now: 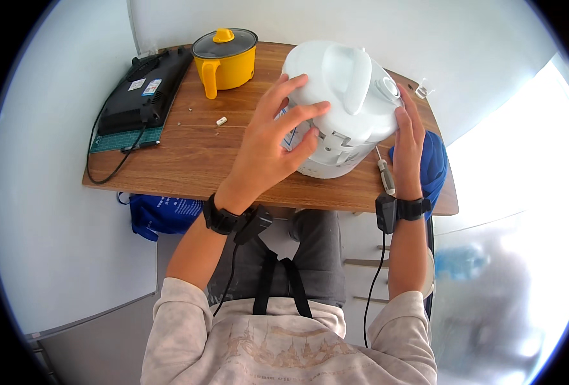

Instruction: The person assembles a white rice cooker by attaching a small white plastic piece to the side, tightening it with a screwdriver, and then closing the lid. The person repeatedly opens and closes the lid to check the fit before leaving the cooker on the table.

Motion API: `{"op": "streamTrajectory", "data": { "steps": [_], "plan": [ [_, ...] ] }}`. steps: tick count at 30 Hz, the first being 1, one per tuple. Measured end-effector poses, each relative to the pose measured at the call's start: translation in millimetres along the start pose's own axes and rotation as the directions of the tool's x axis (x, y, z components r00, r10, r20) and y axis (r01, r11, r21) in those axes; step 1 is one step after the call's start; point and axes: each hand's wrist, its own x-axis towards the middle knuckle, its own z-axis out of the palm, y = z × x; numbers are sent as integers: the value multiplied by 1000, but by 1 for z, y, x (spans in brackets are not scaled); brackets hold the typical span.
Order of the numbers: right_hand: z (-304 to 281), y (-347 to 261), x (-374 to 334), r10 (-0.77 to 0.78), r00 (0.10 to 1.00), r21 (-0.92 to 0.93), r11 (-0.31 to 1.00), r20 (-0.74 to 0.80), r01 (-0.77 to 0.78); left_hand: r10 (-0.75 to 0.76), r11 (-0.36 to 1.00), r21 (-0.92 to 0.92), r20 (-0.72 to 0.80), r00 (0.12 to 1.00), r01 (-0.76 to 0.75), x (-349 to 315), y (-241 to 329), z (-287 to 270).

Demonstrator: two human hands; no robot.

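Observation:
A white rice cooker [316, 74] with a handle on its domed lid and a round steam vent is on the table, right of the middle. Slots and cutouts show on the side facing me. My left hand [273, 138] holds the lid's left edge, fingers spread over the rim and the thumb at the near side. On the opposite edge, beside the vent, my right hand [410, 135] rests its fingers against the lid. The cooker is held between both hands. A screwdriver [386, 176] with a grey and white handle lies just left of my right wrist.
On the wooden table [188, 163] stand a yellow pot [233, 69] with a glass lid and, at left, a black appliance [137, 96] on a green cutting mat [108, 142]. A small white part [221, 120] lies mid-table. Blue cloth [433, 163] hangs at the right edge.

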Motion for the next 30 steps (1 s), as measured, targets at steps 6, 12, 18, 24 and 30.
{"op": "streamTrajectory", "data": {
  "steps": [6,12,18,24,30],
  "plan": [
    [0,-1,-4,49,999,16,999,11,-49,19,999,28,15,1000,-20,-1,1,1],
    [1,-11,-4,48,999,-21,999,5,-48,-15,1000,-15,60,998,15,3,1,-2],
    [-3,-9,4,34,999,-12,999,12,-33,-23,998,-53,75,997,27,15,3,-7],
    [-3,-13,8,-3,1000,-18,1000,-8,3,-58,996,-65,109,992,65,11,-8,-6],
    [-7,6,17,21,999,-30,999,31,-20,-128,986,-93,92,988,136,10,-4,4]
  ]
}}
